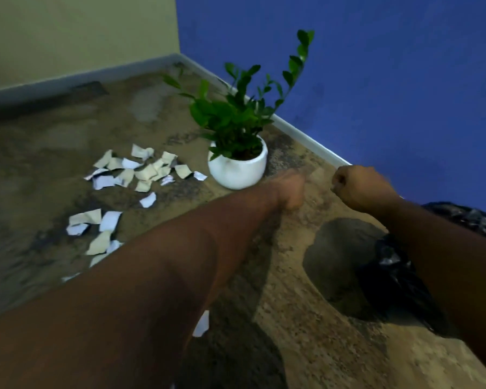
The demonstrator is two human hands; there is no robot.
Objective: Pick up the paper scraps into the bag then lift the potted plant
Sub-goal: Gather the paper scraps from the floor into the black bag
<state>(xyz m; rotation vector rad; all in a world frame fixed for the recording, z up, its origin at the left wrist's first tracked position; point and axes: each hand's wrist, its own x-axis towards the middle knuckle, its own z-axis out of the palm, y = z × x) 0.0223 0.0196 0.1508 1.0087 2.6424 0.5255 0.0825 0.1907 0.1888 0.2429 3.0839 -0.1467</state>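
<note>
Several white and cream paper scraps lie scattered on the mottled brown floor, with more of them nearer me. A green potted plant in a round white pot stands near the room's corner, just right of the scraps. A crumpled black bag lies on the floor at the right, partly under my right forearm. My left hand is blurred, looks curled with nothing in it, and hovers just right of the pot. My right hand is a fist holding nothing, above the floor by the baseboard.
A blue wall with a white baseboard runs along the right, and a pale wall along the back; they meet behind the plant. One stray scrap lies under my left forearm.
</note>
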